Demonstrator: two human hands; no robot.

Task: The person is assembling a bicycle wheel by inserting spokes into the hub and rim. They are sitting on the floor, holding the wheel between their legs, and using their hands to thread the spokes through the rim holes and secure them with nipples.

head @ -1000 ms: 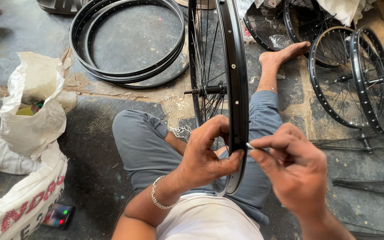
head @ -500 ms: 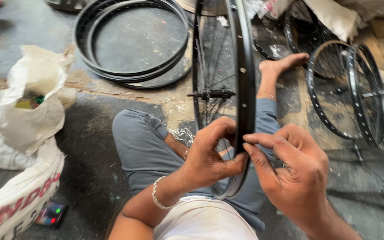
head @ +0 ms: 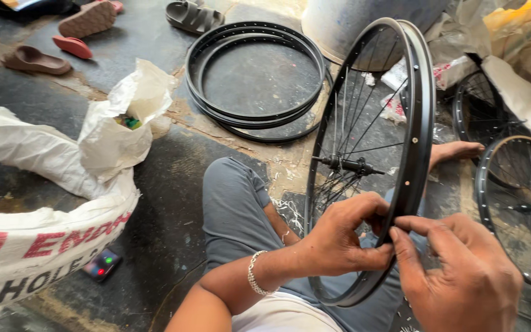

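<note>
Two hands: both work at the lower part of one black spoked wheel (head: pixel 413 154), which stands upright on its edge over the person's lap.
Right hand (head: pixel 462 276): nearest the camera, low right; thumb and forefinger pinched together against the outer face of the rim. Whether something small sits between the fingertips cannot be told.
Left hand (head: pixel 339 240): just left of the right hand, closed around the same rim from the spoke side, thumb on the rim's edge; the two hands' fingertips almost touch across the metal.
Bracelet (head: pixel 254 275): a beaded band on the left wrist, below and left of that hand.
Wheel hub (head: pixel 348 164): above the left hand, axle pointing right, spokes fanning to the rim.
Legs: grey trousers (head: pixel 235 209) under both hands; a bare foot (head: pixel 456 150) shows beyond the rim, above the right hand.
White sack (head: pixel 38 203): well left of the hands, mouth open, with a smaller crumpled bag (head: pixel 124 135) resting on it.
Small device (head: pixel 101 265): on the floor left of the left forearm, with lit coloured dots.
Other spoked wheels (head: pixel 517 203): right of the right hand, lying on the floor.
Bare rims (head: pixel 256 80): stacked flat, far above the left hand.
Sandals (head: pixel 72 31): farthest off, top left.
</note>
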